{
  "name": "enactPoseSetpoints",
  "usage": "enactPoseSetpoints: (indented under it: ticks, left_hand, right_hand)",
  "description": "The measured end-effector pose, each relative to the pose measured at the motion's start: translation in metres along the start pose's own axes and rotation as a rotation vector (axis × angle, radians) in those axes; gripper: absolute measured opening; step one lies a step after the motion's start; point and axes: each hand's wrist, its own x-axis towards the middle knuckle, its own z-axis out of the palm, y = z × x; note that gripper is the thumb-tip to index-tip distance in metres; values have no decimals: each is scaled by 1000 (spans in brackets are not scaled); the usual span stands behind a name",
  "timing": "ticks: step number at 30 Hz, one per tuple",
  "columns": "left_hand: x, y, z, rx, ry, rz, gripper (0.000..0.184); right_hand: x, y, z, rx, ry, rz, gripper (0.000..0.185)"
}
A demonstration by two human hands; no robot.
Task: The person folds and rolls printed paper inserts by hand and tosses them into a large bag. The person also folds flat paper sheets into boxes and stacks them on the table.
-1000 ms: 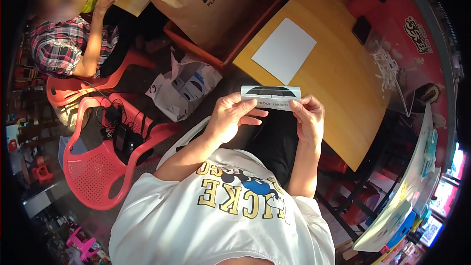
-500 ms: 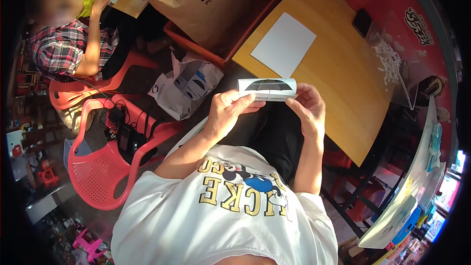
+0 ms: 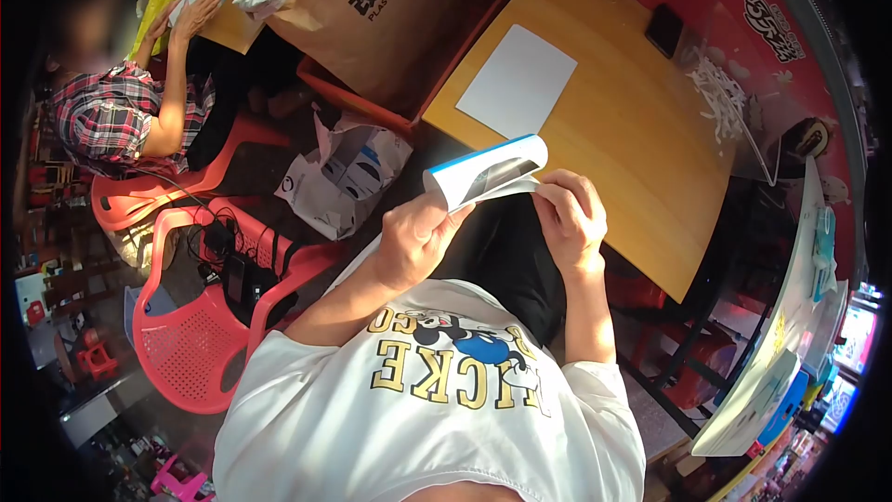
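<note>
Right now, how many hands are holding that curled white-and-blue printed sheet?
2. The bare left hand grips the left end of the curled white-and-blue printed sheet; the bare right hand pinches its lower edge near the right end. No other hand touches it.

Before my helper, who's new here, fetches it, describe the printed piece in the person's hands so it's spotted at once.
Find the large wooden table. Just before its near edge, the person's left hand and right hand hold the curled printed piece. Unlike the flat, plain white sheet on the table, it bends round and shows a blue strip and a dark picture.
</note>
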Motion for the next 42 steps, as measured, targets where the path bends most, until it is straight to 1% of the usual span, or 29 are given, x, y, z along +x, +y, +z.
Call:
enactPoseSetpoints:
  ticks: [2, 3, 4, 6, 10, 12, 13, 16, 18, 20, 22, 24, 26, 28, 31, 33, 34, 36, 38, 39, 40, 41, 42]
  left_hand:
    - [3, 8, 2, -16, 38, 51, 10]
    - [4, 11, 3, -29, 76, 95, 11]
    - [4, 13, 0, -21, 41, 126, 15]
    - [2, 10, -1, -12, 15, 150, 16]
    - [-1, 4, 2, -24, -23, 190, 19]
    - [0, 5, 3, -6, -19, 203, 18]
    - [1, 6, 3, 15, -11, 216, 18]
    - [3, 7, 5, -11, -7, 191, 18]
    - [5, 9, 4, 2, -5, 201, 18]
    - [4, 9, 2, 16, -4, 210, 19]
    - [3, 10, 2, 7, -33, 157, 19]
    - [3, 11, 2, 6, -27, 166, 19]
    - [5, 11, 3, -17, -6, 183, 19]
    - [2, 9, 4, -1, -4, 193, 19]
    - [1, 9, 2, 34, -16, 201, 19]
    - [3, 10, -1, 54, -33, 195, 19]
    - [4, 9, -3, 51, -28, 218, 19]
    - [5, 7, -6, 61, -15, 252, 18]
    - [5, 5, -8, 50, -40, 276, 18]
    - [6, 5, -10, 43, -59, 302, 18]
    - [8, 4, -11, 39, -62, 303, 18]
    - [10, 3, -13, 31, -94, 341, 23]
    - [11, 2, -14, 24, -125, 378, 28]
  right_hand:
    - [0, -1, 0, 0, 70, -52, 25]
    - [0, 0, -1, 34, 57, -70, 27]
    - [-1, 1, -1, 29, 57, -69, 27]
    - [-2, 3, -1, 69, 18, -81, 28]
    - [-9, 6, -1, 105, -19, -62, 30]
    - [-10, 7, -1, 126, -25, 4, 30]
    - [-10, 7, -1, 124, -24, 4, 30]
    - [-7, 7, 0, 103, 9, 6, 29]
    - [-4, 8, 1, 88, 48, -37, 29]
    - [-4, 10, 1, 98, 33, -34, 30]
    - [-6, 12, 2, 112, 16, -32, 30]
    - [-7, 10, 4, 146, -3, 48, 30]
    - [-6, 9, 5, 150, 1, 53, 29]
    - [-9, 7, 5, 160, 3, 115, 30]
    - [-13, 10, 5, 133, -6, 74, 30]
    - [-14, 9, 1, 283, -7, 197, 29]
    - [-11, 7, -3, 478, 3, 302, 28]
    - [-7, 9, -15, 711, 19, 527, 18]
    - [-3, 16, -23, 777, -42, 707, 8]
    - [-2, 19, -25, 775, -38, 711, 8]
    - [-1, 21, -27, 830, -141, 730, 8]
    - [0, 24, -29, 883, -246, 749, 8]
    - [4, 22, -34, 796, -344, 700, 9]
